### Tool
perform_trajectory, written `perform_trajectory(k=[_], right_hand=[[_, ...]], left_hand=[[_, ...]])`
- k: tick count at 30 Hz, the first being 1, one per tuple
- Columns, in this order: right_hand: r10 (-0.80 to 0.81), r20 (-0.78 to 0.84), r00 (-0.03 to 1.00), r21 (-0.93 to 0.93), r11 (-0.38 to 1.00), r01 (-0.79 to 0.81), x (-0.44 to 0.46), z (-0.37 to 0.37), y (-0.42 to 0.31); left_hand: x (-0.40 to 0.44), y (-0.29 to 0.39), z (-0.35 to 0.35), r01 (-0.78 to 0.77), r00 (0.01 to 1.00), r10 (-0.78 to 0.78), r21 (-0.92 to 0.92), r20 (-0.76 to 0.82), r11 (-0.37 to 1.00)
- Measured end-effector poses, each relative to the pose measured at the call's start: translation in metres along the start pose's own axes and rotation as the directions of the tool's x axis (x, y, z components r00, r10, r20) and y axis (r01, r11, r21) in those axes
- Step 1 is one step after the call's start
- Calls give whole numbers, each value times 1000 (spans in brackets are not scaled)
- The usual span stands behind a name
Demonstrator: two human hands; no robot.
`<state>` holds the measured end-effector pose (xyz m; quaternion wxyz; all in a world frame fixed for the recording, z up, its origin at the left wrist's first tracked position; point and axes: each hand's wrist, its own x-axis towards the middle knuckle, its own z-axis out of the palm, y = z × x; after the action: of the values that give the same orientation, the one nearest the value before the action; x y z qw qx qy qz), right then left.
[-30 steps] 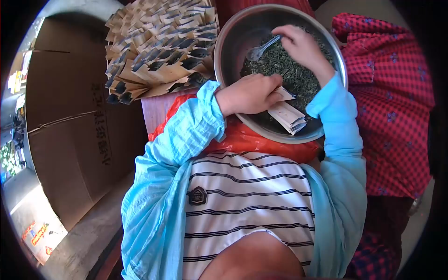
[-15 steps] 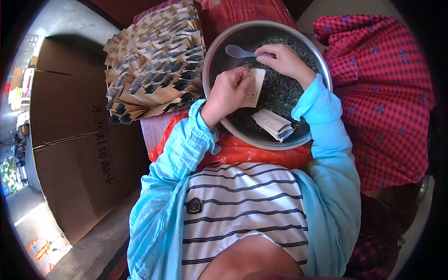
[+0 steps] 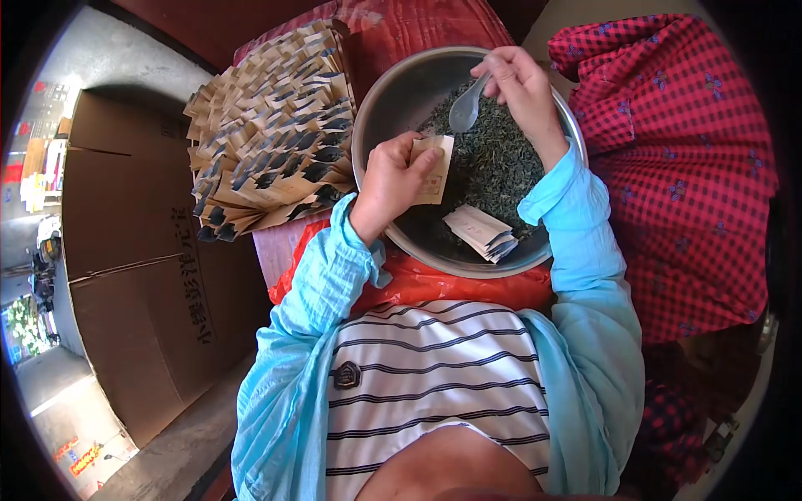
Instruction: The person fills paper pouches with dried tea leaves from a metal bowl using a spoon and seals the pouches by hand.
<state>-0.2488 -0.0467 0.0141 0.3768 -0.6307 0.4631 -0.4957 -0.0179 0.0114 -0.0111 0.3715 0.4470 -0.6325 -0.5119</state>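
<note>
Over the left side of a wide metal basin, my left hand is closed on a small paper packet, its thumb pressed on the front. My right hand pinches the handle of a translucent plastic spoon above the basin's far side. The spoon's bowl points down toward dark green dried leaves, which look like tea. A small stack of flat paper packets lies inside the basin on the near side.
Left of the basin, many upright paper packets stand packed in rows. A tall cardboard box is further left. Red plastic lies under the basin's near rim. Red-and-black checked cloth hangs on the right.
My right hand has moved up and away from the packet, and the spoon has swung from pointing left to pointing down over the leaves. My left hand still holds the packet, slightly lower.
</note>
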Motion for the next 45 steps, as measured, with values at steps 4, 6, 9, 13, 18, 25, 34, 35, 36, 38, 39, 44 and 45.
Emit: perform_trajectory(k=[4,6,9,13,18,25,34,35,36,38,39,44,45], right_hand=[[-99,-122,988,89,990,110,-5,9,-13],[-126,-118,985,122,983,140,-9,16,-15],[-218,-49,975,70,973,221,-13,22,-16],[-226,23,974,7,974,226,-16,24,-17],[-124,154,980,-44,990,132,-19,29,-21],[0,318,948,11,1000,-4,-19,39,-5],[190,394,899,51,972,-228,-25,44,-16],[193,394,899,71,968,-239,-25,43,-16],[195,395,897,90,964,-250,-24,42,-16],[71,299,952,80,992,-100,-22,41,-6],[-61,198,978,56,997,50,-22,41,-2],[-110,45,993,31,994,109,-23,37,-20],[-173,64,983,-50,983,176,-25,37,-23]], left_hand=[[4,-15,1,-12,1000,13,-65,13,998],[4,-17,-1,-49,995,35,149,92,988],[2,-7,-2,-52,996,33,229,87,972],[2,-5,-2,-40,995,19,225,94,973],[6,-15,0,-132,991,134,45,-25,990],[6,-9,-2,-91,996,89,-71,-27,993],[6,-5,-3,-56,991,62,49,-121,997],[7,-5,-2,-102,979,116,86,-166,991],[7,-5,0,-145,963,170,126,-211,981],[1,15,-1,-187,942,259,305,-215,934],[-1,22,-1,-219,917,346,475,-199,852],[0,11,3,-226,883,453,731,-126,644],[0,7,3,-210,915,389,699,-106,684]])
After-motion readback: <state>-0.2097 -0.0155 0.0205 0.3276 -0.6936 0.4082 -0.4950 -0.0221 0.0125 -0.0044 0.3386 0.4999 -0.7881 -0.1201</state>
